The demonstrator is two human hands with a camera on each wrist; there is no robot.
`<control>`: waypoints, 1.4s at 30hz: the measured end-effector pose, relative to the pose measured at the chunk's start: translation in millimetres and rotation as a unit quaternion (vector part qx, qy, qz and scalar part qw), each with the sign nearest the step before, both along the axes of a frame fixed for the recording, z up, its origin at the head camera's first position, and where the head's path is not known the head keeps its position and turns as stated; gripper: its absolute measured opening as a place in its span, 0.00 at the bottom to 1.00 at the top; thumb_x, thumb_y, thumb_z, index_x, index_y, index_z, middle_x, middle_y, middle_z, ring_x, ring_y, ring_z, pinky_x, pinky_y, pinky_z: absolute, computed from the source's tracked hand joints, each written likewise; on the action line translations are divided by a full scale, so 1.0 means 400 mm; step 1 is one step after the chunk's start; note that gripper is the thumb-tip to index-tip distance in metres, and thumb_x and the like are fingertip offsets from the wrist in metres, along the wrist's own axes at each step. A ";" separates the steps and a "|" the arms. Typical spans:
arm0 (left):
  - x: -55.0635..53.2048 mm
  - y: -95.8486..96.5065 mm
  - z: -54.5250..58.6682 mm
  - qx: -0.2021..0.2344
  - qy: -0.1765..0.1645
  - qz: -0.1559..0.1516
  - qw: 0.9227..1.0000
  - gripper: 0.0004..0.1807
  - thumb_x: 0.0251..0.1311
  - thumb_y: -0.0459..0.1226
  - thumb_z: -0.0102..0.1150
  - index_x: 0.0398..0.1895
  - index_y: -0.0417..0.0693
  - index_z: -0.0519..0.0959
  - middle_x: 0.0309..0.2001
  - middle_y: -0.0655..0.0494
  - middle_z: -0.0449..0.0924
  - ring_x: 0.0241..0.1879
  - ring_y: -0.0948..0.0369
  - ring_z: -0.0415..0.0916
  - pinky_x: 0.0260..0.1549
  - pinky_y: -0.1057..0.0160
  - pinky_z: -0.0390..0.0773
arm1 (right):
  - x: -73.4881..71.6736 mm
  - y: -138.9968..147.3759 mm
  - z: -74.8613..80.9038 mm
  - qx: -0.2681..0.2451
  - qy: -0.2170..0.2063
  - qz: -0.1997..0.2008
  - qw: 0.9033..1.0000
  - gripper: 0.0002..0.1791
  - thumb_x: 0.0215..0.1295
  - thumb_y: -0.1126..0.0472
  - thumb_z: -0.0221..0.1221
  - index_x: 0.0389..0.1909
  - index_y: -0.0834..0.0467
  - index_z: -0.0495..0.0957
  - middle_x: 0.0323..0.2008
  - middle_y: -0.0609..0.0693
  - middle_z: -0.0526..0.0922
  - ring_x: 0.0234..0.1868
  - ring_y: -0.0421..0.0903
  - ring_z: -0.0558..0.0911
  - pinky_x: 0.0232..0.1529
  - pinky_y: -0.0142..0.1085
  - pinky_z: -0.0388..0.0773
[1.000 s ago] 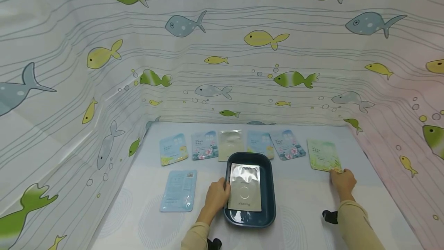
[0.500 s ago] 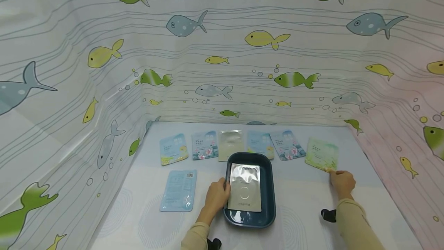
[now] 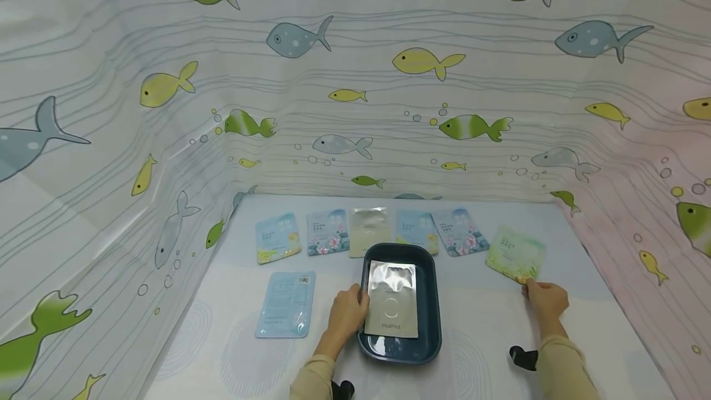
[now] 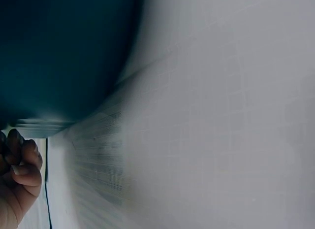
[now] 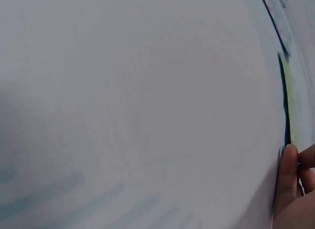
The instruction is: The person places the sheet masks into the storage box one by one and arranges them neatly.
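My left hand (image 3: 348,313) grips the left rim of a dark blue tray (image 3: 429,326); in the left wrist view its curled fingers (image 4: 30,176) show beside the tray's outer wall (image 4: 59,51). Inside the tray lies a silver-beige sheet mask packet (image 3: 391,301). On the right, my right hand (image 3: 547,301) pinches the near corner of a green sheet mask packet (image 3: 515,253), which sits tilted at an angle. The right wrist view catches the green packet (image 5: 291,101) edge-on, a dark shadow under its edge, with the thumb and fingers of the right hand (image 5: 293,184) at its end.
Along the back of the white table (image 3: 489,338) lies a row of packets: a blue-yellow one (image 3: 278,239), a floral blue one (image 3: 328,233), a beige one (image 3: 369,227), another blue-yellow one (image 3: 415,230) and another floral one (image 3: 461,232). A light blue packet (image 3: 286,305) lies left of the tray.
The green packet has turned clockwise and its near corner has shifted slightly left and toward me with my right hand. The left hand and tray stay put.
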State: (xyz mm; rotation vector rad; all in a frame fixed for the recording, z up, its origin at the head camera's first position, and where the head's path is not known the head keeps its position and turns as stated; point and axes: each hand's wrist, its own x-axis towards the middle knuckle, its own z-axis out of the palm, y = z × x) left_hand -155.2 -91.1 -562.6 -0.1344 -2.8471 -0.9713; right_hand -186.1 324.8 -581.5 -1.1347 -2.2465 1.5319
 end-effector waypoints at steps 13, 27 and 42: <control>0.002 0.000 -0.003 -0.005 0.007 0.001 1.000 0.14 0.61 0.37 0.48 0.17 0.48 0.64 0.11 0.61 0.57 0.12 0.65 0.55 0.12 0.68 0.55 | 0.053 -0.045 0.002 -0.158 0.060 -0.065 0.983 0.14 0.56 0.69 0.53 0.43 0.70 0.72 0.07 0.38 0.73 0.13 0.32 0.76 0.19 0.26 0.74; -0.001 0.000 -0.001 -0.006 -0.003 0.000 1.000 0.14 0.62 0.38 0.48 0.18 0.48 0.65 0.12 0.61 0.58 0.11 0.66 0.56 0.12 0.69 0.55 | 0.102 -0.055 0.034 -0.245 0.004 0.024 0.969 0.24 0.60 0.73 0.49 0.56 0.80 0.62 0.16 0.50 0.79 0.19 0.41 0.81 0.27 0.32 0.79; 0.000 0.000 -0.003 -0.012 0.010 -0.003 1.000 0.14 0.61 0.37 0.48 0.18 0.47 0.65 0.12 0.62 0.56 0.12 0.65 0.56 0.12 0.68 0.55 | 0.078 -0.021 -0.047 -0.175 0.111 0.068 0.976 0.25 0.61 0.73 0.54 0.58 0.80 0.62 0.27 0.46 0.78 0.23 0.41 0.84 0.29 0.33 0.79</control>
